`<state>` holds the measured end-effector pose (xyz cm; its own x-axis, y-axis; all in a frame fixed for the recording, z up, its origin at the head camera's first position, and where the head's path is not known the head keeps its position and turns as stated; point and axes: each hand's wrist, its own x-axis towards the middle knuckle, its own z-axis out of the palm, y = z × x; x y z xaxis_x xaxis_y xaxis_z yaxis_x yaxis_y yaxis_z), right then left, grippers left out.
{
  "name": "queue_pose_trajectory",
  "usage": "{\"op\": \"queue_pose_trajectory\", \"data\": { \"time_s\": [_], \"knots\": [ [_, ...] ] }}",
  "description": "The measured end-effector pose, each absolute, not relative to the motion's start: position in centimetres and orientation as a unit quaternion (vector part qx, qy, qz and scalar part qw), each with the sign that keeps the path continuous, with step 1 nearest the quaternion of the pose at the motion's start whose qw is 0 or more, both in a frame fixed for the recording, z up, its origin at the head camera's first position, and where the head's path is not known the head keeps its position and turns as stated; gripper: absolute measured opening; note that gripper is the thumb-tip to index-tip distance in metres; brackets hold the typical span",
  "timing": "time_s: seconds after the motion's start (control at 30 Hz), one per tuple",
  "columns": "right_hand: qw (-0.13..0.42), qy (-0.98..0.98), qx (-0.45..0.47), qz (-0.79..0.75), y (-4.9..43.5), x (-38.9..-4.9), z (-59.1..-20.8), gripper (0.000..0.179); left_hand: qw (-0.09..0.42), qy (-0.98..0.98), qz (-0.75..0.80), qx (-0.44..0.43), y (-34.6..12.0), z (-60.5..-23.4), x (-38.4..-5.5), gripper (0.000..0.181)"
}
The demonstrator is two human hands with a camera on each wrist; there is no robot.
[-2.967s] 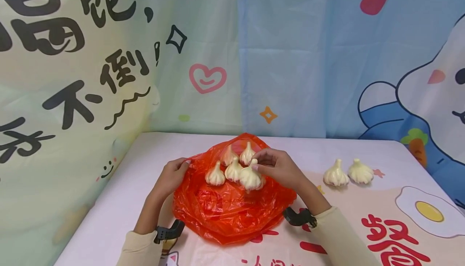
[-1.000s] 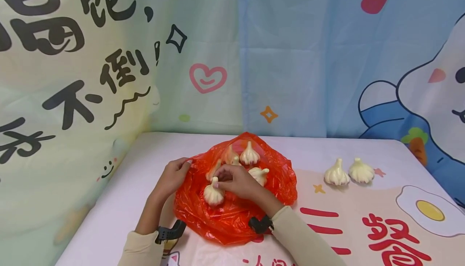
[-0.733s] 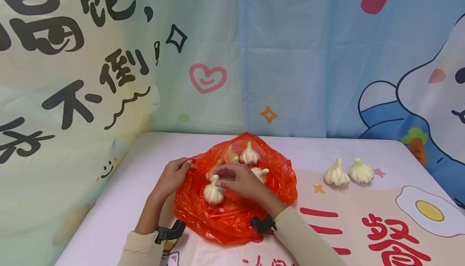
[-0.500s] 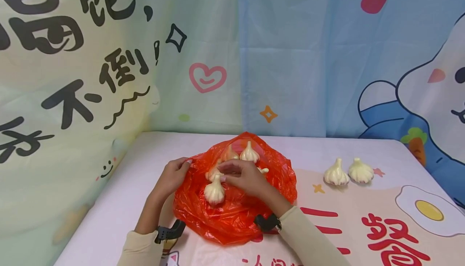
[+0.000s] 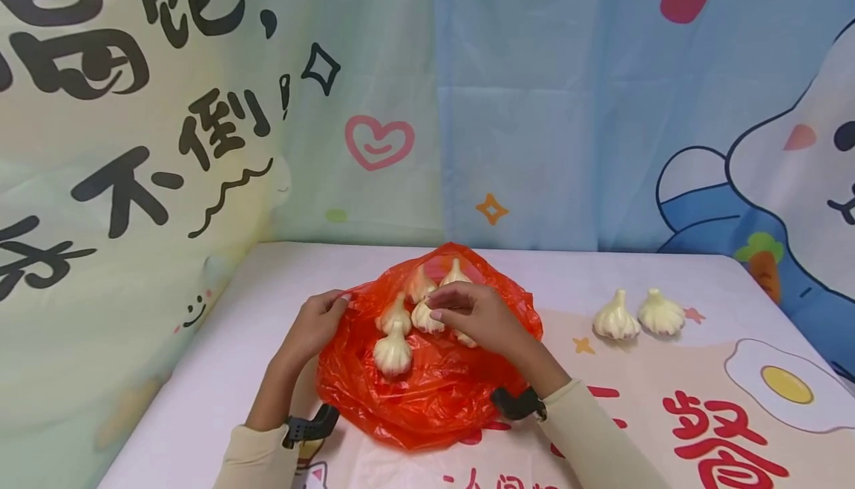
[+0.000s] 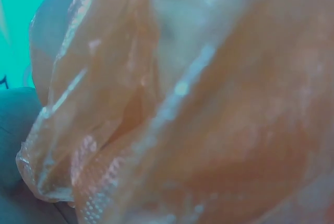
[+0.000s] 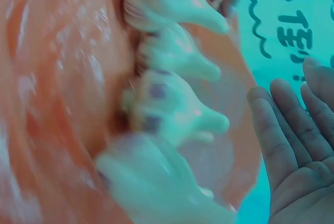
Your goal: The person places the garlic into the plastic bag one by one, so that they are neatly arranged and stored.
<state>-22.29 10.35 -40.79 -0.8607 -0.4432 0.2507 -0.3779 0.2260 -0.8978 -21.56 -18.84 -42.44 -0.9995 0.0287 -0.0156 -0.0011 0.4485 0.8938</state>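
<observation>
An orange-red plastic bag [image 5: 427,400] lies spread on the table, bearing several whole garlic bulbs. My left hand [image 5: 319,323] pinches its left rim between thumb and fingers; the left wrist view is mostly filled by the film [image 6: 156,130]. One garlic bulb [image 5: 392,356] sits upright at the front left of the group. Over the right part of the group hovers my right hand [image 5: 487,320], partly covering bulbs behind it. In the right wrist view that hand [image 7: 297,151] has extended fingers and nothing in them, apart from the row of garlic bulbs [image 7: 172,104].
Two more garlic bulbs [image 5: 616,317] stand side by side on the table, right of the bag. A printed cloth [image 5: 695,370] covers the tabletop. Behind hangs a patterned curtain [image 5: 521,140]. Both wrists carry black straps.
My right hand carried a garlic bulb from the right side of the group to its front left and released it. It has since drawn back up and right. The left hand stayed put.
</observation>
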Motion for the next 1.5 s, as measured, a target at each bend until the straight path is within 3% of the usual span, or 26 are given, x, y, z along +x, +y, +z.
{"op": "queue_pose_trajectory", "data": {
  "time_s": [0.43,0.77,1.13,1.5],
  "knots": [
    [-0.002,0.822,-0.227,-0.522,15.9,-21.9,-39.6,0.027,0.010,0.848,0.530,0.016,-18.7,-42.4,-21.5,0.032],
    [-0.069,0.848,-0.146,-0.505,20.9,-21.7,-38.5,0.036,0.014,0.851,0.525,0.011,-18.8,-42.3,-21.5,0.033],
    [-0.080,0.891,-0.087,-0.437,24.7,-20.8,-40.2,0.043,0.016,0.849,0.528,0.015,-19.0,-42.4,-21.7,0.033],
    [-0.158,0.901,-0.015,-0.405,29.3,-19.6,-40.6,0.044,0.022,0.844,0.536,0.007,-19.0,-42.5,-21.6,0.035]
  ]
}}
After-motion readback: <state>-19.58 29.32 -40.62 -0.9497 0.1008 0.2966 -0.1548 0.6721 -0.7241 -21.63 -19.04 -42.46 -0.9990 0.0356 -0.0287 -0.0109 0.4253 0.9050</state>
